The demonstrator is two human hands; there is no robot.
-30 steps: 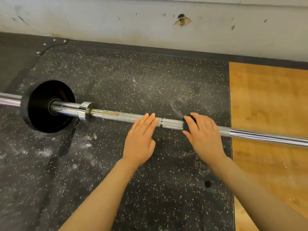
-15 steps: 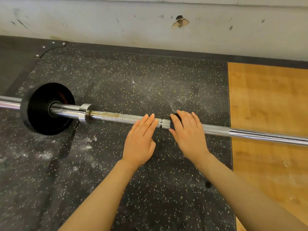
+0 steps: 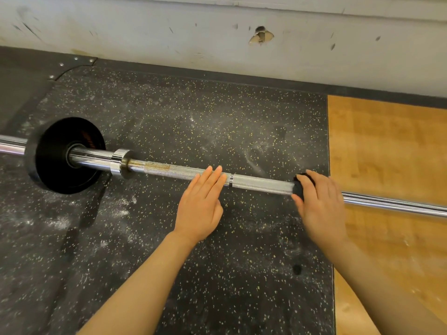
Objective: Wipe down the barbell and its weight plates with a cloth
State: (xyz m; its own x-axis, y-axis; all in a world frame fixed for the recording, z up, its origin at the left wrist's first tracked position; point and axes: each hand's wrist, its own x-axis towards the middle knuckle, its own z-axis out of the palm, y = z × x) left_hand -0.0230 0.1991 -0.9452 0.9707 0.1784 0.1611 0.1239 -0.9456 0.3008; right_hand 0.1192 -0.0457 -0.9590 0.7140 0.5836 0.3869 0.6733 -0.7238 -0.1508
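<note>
Step in hand: wiping the knurled shaft of the barbell with a dark cloth.
Barbell: lies on the speckled rubber floor, running from 9 o'clock to 3 o'clock across the view, its right stretch passing over the wooden platform.
Weight plate: one black weight plate sits on the sleeve at 9 o'clock, inside it a chrome collar; no other plate is in view.
Right hand: the right hand lies over the bar at 3 o'clock, its fingers curled round the cloth and pressing it to the shaft where the knurling ends.
Left hand: the left hand is flat and holds nothing, its straight fingers resting on the bar near centre to steady it.
Doing it well: I judge long strokes along the shaft suit best, with the cloth wrapped round so the underside is reached too; keep the left hand pressing down so the bar does not roll.
Attention: the brownish patch at 10 o'clock, beside the collar, probably needs firmer rubbing.
Left to do: the sleeve and plate look untouched by the cloth for now.
</note>
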